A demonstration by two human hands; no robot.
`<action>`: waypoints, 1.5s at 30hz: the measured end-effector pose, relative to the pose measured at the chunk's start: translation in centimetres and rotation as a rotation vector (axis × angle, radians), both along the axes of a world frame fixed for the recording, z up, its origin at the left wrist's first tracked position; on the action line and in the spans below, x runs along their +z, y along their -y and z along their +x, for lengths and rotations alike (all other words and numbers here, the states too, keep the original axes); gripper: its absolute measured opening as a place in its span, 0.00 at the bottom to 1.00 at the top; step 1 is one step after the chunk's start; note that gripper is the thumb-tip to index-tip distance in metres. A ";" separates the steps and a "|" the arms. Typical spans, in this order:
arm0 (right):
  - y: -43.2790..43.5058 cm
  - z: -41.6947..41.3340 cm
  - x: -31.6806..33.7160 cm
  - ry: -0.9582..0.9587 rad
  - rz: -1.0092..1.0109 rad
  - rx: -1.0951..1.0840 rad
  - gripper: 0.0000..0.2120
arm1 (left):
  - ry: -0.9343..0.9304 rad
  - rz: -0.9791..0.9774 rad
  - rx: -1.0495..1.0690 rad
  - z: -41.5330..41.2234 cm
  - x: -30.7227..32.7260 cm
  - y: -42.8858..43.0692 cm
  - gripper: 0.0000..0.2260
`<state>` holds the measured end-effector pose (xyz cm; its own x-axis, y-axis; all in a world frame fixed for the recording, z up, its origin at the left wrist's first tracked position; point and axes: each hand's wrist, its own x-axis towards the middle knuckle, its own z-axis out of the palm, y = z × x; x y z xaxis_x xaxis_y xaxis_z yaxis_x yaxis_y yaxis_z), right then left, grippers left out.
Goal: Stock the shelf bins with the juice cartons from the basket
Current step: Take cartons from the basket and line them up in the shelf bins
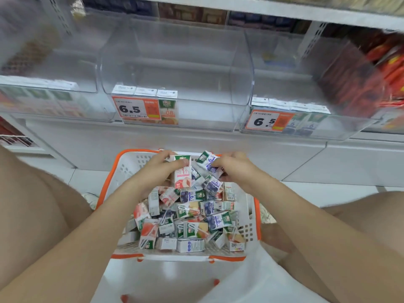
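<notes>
Because each juice carton is a small, stiff, likely light box with smooth printed faces, it is best gripped across two opposite flat sides. The left hand (160, 166) is closed around a pink peach carton (183, 171); the right hand (232, 166) pinches a blue carton (208, 164). Both are held just above the basket (131, 165), which holds a loose mixed heap. The middle bin (175, 62) holds three cartons at its front left; the right bin (306, 68) holds a short front row.

Bare forearms, no sleeves; white garment (251, 278) at lap; orange-painted toenails (124, 298).
</notes>
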<state>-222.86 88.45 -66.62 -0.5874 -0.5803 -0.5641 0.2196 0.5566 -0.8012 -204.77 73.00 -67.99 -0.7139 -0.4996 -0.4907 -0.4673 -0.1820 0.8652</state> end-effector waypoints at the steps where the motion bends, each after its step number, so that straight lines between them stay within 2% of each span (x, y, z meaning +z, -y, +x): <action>1: 0.0 0.2 1.2 0.117 -0.078 -0.070 0.09 | -0.047 -0.001 0.033 -0.2 1.4 0.0 0.17; 2: 0.0 0.4 2.0 0.210 -0.147 -0.113 0.09 | -0.098 -0.004 0.061 -0.2 2.8 -0.2 0.15; 4: -0.2 1.1 4.1 0.312 -0.259 -0.091 0.02 | -0.195 -0.021 0.076 -0.1 5.6 -0.6 0.13; 6: -0.4 1.9 5.9 0.290 -0.327 -0.014 0.07 | -0.259 -0.065 0.049 0.2 7.8 -1.0 0.13; 10: -0.5 2.7 8.0 0.123 -0.374 0.081 0.13 | -0.313 -0.119 0.040 0.7 10.3 -2.2 0.12; 15: -1.5 1.7 9.9 -0.117 -0.331 0.101 0.10 | -0.351 -0.214 0.053 0.0 11.3 -2.9 0.11; 18: -2.5 0.2 11.6 -0.318 -0.310 0.114 0.17 | -0.360 -0.345 0.040 -1.1 11.5 -3.2 0.13; 20: -3.5 -1.4 13.1 -0.386 -0.320 0.080 0.16 | -0.353 -0.451 0.012 -2.3 11.5 -3.8 0.14; 22: -4.8 -3.6 14.6 -0.415 -0.345 0.009 0.11 | -0.360 -0.524 -0.026 -3.8 11.7 -4.7 0.15; 25: -7.4 -7.5 16.1 -0.592 -0.344 -0.070 0.14 | -0.379 -0.576 -0.121 -6.5 12.7 -6.9 0.20; 29: -10.4 -12.3 16.8 -1.065 -0.163 -0.138 0.14 | -0.377 -0.750 -0.229 -10.3 13.2 -9.6 0.15; 32: -12.2 -15.8 16.9 -1.254 -0.010 -0.172 0.17 | -0.352 -0.959 -0.278 -12.9 13.2 -10.7 0.16; 35: -13.0 -18.7 16.3 -1.241 0.157 -0.137 0.18 | -0.354 -1.087 -0.326 -15.0 12.6 -11.1 0.18; 38: -13.0 -20.7 15.9 -1.195 0.269 -0.093 0.18 | -0.336 -1.076 -0.335 -16.1 11.5 -11.0 0.18; 45: -12.9 -22.4 16.3 -1.230 0.261 -0.055 0.14 | -0.298 -1.094 -0.310 -16.4 9.8 -10.5 0.17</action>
